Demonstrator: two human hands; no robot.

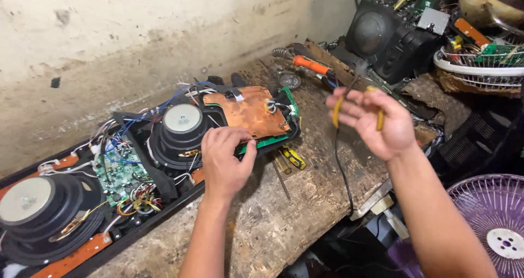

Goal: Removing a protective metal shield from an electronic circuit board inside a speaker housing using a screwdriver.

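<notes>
An opened long black speaker unit (164, 174) lies across the worn wooden bench, showing two round speaker cones (183, 120), a green circuit board (121, 171) with coloured wires, and a copper-coloured board (251, 111). My left hand (225, 160) rests on the unit's front edge, fingers gripping the green edge beside the copper board. My right hand (371, 120) is raised above the bench to the right, closed around yellow-handled pliers (379, 117), with a thin black cable (341, 169) hanging down from it.
A yellow-handled screwdriver (292, 158) lies by the unit. An orange-handled tool (311, 65) and a black speaker box (387, 35) sit at the back. A white wire basket of parts (480, 68) is at right, and a purple fan grille (494, 223) sits low right. A stained wall is on the left.
</notes>
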